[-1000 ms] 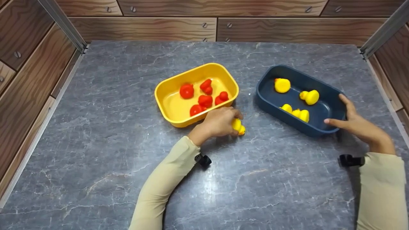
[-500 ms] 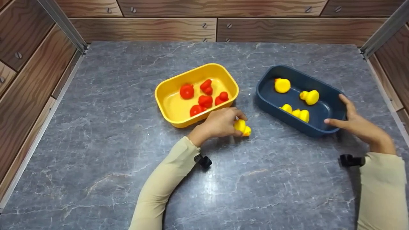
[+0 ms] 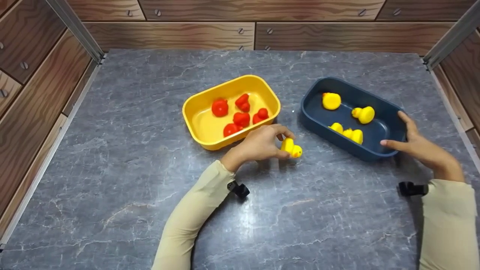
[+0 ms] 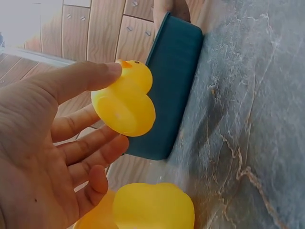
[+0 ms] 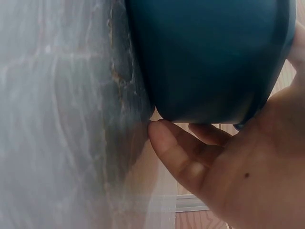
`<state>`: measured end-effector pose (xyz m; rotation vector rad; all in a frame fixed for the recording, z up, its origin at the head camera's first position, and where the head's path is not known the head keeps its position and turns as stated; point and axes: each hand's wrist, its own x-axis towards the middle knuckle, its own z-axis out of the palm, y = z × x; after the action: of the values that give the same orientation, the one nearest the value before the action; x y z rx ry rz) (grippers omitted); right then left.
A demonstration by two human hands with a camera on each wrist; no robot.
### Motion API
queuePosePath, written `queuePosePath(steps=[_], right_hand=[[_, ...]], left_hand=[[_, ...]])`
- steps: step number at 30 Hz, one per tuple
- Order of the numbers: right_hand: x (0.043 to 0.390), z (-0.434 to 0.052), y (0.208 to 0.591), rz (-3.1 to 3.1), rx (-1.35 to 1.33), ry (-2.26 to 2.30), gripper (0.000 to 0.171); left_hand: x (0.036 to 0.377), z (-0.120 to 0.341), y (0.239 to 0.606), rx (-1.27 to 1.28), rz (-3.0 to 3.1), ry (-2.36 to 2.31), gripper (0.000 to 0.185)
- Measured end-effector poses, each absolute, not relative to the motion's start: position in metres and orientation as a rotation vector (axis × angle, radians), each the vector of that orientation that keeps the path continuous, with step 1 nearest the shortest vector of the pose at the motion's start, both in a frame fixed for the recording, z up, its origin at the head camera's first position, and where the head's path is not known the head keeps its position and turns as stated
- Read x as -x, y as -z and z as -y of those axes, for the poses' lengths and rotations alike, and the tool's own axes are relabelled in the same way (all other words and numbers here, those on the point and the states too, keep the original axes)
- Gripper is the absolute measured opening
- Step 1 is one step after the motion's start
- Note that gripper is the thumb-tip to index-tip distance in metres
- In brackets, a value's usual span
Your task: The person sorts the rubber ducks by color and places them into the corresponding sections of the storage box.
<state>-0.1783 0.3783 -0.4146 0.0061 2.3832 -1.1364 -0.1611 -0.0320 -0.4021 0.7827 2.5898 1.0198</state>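
A small yellow rubber duck (image 3: pixel 289 147) is pinched between the thumb and fingers of my left hand (image 3: pixel 262 144). In the left wrist view the duck (image 4: pixel 125 102) is held off the table, with the blue bin behind it. My right hand (image 3: pixel 423 144) grips the near right end of a dark blue bin (image 3: pixel 375 154), thumb over the rim and fingers along the outside wall. Several yellow rubber ducks (image 3: pixel 363 114) lie in this bin. Just beyond my left hand stands a yellow bin (image 3: pixel 198 127) with several red rubber ducks (image 3: pixel 241 119) inside.
Both bins stand on a grey marble-patterned table (image 3: pixel 150 210). Wood-patterned panels (image 3: pixel 168 35) close off the back and sides, with metal posts (image 3: pixel 80 33) at the corners. A small black camera (image 3: pixel 240 190) sits on each wrist.
My left hand has shifted slightly right with the duck, away from the yellow bin and toward the blue one. My right hand and both bins stay in place.
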Motion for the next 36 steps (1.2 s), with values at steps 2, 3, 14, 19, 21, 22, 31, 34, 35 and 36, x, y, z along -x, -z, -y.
queuePosePath(steps=[2, 3, 14, 19, 21, 22, 31, 34, 35, 36], right_hand=[[0.178, -0.379, 0.414, -2.379, -0.002, 1.142, 0.109], [0.178, -0.38, 0.414, -2.375, -0.001, 1.144, 0.109], [0.177, -0.382, 0.413, -2.367, 0.0, 1.132, 0.108], [0.178, -0.382, 0.414, -2.365, 0.024, 1.15, 0.107], [0.179, -0.382, 0.414, -2.361, 0.031, 1.159, 0.107], [0.179, -0.382, 0.414, -2.36, 0.026, 1.155, 0.107], [0.178, -0.381, 0.412, -2.361, 0.006, 1.121, 0.107], [0.179, -0.381, 0.411, -2.359, 0.0, 1.117, 0.107], [0.179, -0.381, 0.411, -2.358, 0.0, 1.117, 0.107], [0.179, -0.381, 0.411, -2.358, -0.001, 1.115, 0.107]], left_hand=[[0.162, 0.032, 0.402, -0.781, -2.571, -1.08, 0.046], [0.162, 0.032, 0.402, -0.777, -2.557, -1.115, 0.045], [0.164, 0.021, 0.403, -0.75, -2.374, -1.565, 0.043], [0.167, 0.014, 0.401, -0.691, -2.292, -1.796, 0.042], [0.169, 0.011, 0.4, -0.653, -2.29, -1.871, 0.041], [0.17, 0.008, 0.4, -0.629, -2.292, -1.903, 0.041], [0.177, -0.015, 0.395, -0.464, -2.249, -2.118, 0.043], [0.179, -0.021, 0.395, -0.443, -2.237, -2.156, 0.042], [0.18, -0.023, 0.395, -0.441, -2.241, -2.159, 0.042], [0.181, -0.024, 0.394, -0.441, -2.248, -2.164, 0.042]])
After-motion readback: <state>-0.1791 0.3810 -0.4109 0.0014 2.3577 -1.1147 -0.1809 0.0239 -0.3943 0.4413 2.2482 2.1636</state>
